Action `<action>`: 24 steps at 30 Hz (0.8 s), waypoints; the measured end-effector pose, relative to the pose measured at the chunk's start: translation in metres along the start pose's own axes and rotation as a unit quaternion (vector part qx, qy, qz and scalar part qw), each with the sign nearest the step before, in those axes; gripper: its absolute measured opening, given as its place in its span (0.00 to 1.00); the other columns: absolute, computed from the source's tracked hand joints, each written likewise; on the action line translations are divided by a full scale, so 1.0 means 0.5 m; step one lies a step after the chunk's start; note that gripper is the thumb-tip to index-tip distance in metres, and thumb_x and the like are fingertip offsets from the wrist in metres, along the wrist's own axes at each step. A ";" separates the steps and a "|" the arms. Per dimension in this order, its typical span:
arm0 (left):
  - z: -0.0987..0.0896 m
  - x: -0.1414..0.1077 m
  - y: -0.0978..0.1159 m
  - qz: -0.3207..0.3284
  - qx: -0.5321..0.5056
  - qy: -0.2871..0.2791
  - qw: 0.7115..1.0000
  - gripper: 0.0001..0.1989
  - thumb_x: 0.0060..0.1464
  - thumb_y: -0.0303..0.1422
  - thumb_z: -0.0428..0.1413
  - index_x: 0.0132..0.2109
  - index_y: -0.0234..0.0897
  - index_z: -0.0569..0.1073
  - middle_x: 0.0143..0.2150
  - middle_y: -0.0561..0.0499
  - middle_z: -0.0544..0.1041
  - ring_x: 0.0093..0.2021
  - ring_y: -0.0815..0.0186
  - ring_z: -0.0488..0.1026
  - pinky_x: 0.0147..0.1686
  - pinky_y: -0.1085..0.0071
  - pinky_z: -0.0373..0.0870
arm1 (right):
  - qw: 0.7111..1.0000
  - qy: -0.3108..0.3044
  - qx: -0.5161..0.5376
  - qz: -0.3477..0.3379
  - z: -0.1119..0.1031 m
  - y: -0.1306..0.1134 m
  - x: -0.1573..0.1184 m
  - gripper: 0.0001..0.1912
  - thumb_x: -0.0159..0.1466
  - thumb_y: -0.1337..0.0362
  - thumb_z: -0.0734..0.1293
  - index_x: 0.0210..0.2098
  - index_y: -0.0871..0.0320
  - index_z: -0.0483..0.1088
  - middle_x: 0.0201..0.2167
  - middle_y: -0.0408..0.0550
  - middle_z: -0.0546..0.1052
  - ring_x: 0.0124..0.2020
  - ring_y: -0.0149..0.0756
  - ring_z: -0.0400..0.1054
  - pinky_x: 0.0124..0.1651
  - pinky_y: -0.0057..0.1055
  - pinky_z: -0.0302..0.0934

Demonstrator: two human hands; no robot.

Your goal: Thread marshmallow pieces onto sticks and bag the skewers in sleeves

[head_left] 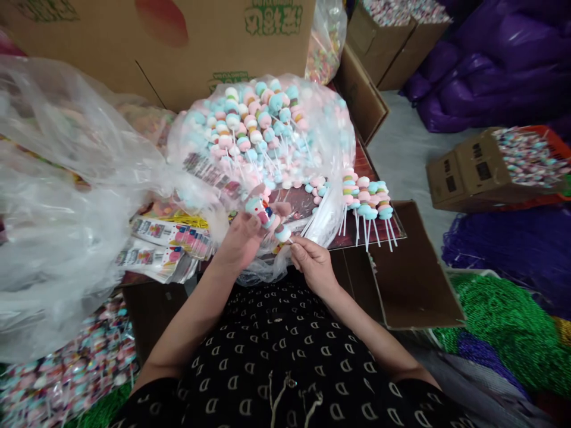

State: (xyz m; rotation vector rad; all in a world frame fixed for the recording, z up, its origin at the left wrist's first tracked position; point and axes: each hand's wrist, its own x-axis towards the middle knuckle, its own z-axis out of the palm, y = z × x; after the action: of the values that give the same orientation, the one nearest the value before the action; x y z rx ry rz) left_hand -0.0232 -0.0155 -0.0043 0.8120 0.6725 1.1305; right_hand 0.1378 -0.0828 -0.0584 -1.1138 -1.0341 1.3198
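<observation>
Between my hands is a marshmallow skewer (282, 232), its upper part inside a printed plastic wrapper. My left hand (244, 238) grips the wrapper (259, 208) around the top of the candy. The fingers of my right hand (312, 261) pinch the white stick at its lower end. Just beyond, a large clear bag holds a heap of pastel marshmallow skewers (263, 119). More unwrapped skewers (368, 196) lie at the table's right corner, sticks pointing toward me. Flat printed wrappers (165, 252) are stacked left of my left hand.
A big cardboard box (214, 41) stands behind the heap. Crumpled clear plastic (57, 178) covers the left side. Below right is an open carton (414, 273); green shredded filler (508, 327) lies beyond it. Wrapped candies (80, 368) pile up at lower left.
</observation>
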 end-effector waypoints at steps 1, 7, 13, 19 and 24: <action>-0.003 0.001 0.009 0.006 -0.001 -0.003 1.000 0.36 0.47 0.55 0.74 0.59 0.44 0.77 0.48 0.45 0.84 0.50 0.57 0.82 0.45 0.65 0.79 | 1.000 -0.005 0.002 0.002 0.000 0.001 0.001 0.30 0.64 0.35 0.72 0.45 0.55 0.82 0.17 0.34 0.59 0.18 0.28 0.52 0.22 0.28 0.55; -0.001 0.015 0.022 0.043 -0.022 0.038 0.998 0.24 0.51 0.54 0.71 0.46 0.44 0.79 0.40 0.49 0.83 0.51 0.55 0.83 0.40 0.65 0.79 | 0.999 -0.018 -0.029 -0.012 0.004 0.005 0.000 0.29 0.67 0.35 0.70 0.46 0.54 0.82 0.16 0.34 0.61 0.17 0.28 0.53 0.22 0.29 0.56; 0.020 0.008 -0.009 0.016 -0.020 0.057 0.998 0.19 0.54 0.50 0.71 0.36 0.41 0.76 0.30 0.53 0.76 0.44 0.59 0.83 0.37 0.68 0.77 | 0.991 -0.021 -0.114 -0.066 0.006 -0.004 -0.003 0.28 0.72 0.38 0.65 0.46 0.55 0.81 0.17 0.36 0.64 0.17 0.29 0.56 0.23 0.29 0.59; 0.019 -0.003 -0.034 0.007 -0.014 0.029 0.999 0.19 0.55 0.51 0.71 0.36 0.41 0.79 0.31 0.52 0.80 0.46 0.58 0.83 0.47 0.62 0.81 | 0.997 -0.044 -0.053 -0.021 0.010 -0.007 0.002 0.29 0.71 0.36 0.66 0.44 0.57 0.79 0.15 0.33 0.61 0.16 0.27 0.53 0.21 0.27 0.54; -0.013 -0.006 -0.002 0.022 -0.019 -0.010 1.000 0.31 0.48 0.55 0.74 0.54 0.45 0.80 0.47 0.46 0.86 0.54 0.53 0.83 0.50 0.60 0.82 | 0.998 -0.057 0.003 -0.002 0.007 0.000 0.007 0.29 0.68 0.35 0.69 0.42 0.55 0.78 0.16 0.33 0.60 0.17 0.27 0.52 0.22 0.27 0.53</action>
State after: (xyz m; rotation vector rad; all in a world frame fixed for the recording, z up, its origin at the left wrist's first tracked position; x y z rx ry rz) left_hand -0.0292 -0.0171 -0.0084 0.8084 0.6186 1.1695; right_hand 0.1346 -0.0793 -0.0579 -1.0406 -1.1139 1.3966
